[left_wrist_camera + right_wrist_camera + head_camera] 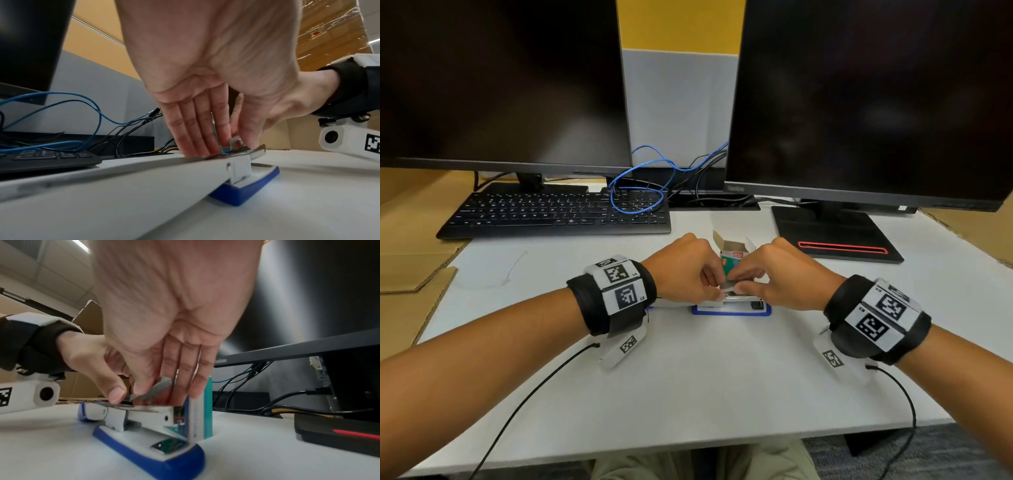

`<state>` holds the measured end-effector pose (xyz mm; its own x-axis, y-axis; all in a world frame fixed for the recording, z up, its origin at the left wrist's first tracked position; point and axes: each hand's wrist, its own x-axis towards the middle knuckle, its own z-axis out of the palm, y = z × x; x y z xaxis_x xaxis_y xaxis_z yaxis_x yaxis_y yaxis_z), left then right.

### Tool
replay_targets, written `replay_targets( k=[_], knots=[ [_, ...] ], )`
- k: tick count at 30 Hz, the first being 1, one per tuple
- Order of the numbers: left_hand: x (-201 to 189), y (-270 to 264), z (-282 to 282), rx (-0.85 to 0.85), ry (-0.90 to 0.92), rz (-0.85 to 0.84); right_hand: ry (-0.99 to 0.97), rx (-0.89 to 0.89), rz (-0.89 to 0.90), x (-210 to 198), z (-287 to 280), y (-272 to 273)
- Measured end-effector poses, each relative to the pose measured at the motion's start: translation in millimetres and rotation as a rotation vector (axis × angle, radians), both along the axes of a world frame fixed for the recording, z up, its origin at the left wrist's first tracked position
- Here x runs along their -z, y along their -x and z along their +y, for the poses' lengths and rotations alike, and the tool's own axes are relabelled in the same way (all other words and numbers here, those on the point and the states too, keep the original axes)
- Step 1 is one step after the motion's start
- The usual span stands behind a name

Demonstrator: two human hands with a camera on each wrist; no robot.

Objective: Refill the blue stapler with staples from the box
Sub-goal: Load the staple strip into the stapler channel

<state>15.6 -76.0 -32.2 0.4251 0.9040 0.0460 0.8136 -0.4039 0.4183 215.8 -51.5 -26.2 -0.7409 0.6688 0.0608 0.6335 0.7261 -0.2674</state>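
The blue stapler (731,311) lies on the white desk with its lid (102,186) swung back flat toward the left. Its metal magazine (144,412) is exposed. My right hand (743,287) pinches a grey staple strip (158,388) between thumb and fingers, tilted, with its lower end at the magazine. My left hand (717,286) pinches the magazine just beside that end, thumb (117,394) on the near side. The strip (235,142) shows end-on between my left thumb and forefinger. The open staple box (734,248) stands upright just behind the stapler, its teal side (207,410) behind my right fingers.
A black keyboard (551,212) sits at the back left under one monitor. A monitor stand (835,236) with a red stripe is at the back right. Blue and black cables (640,185) loop between them. Cardboard (414,267) borders the desk's left side.
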Motion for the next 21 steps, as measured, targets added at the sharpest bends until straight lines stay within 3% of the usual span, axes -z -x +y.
replay_targets(
  k=[21],
  knots=[
    [11.0,-8.1,6.8,-0.007,0.025,0.020,0.082,0.031,-0.003,5.8,1.6,-4.9]
  ],
)
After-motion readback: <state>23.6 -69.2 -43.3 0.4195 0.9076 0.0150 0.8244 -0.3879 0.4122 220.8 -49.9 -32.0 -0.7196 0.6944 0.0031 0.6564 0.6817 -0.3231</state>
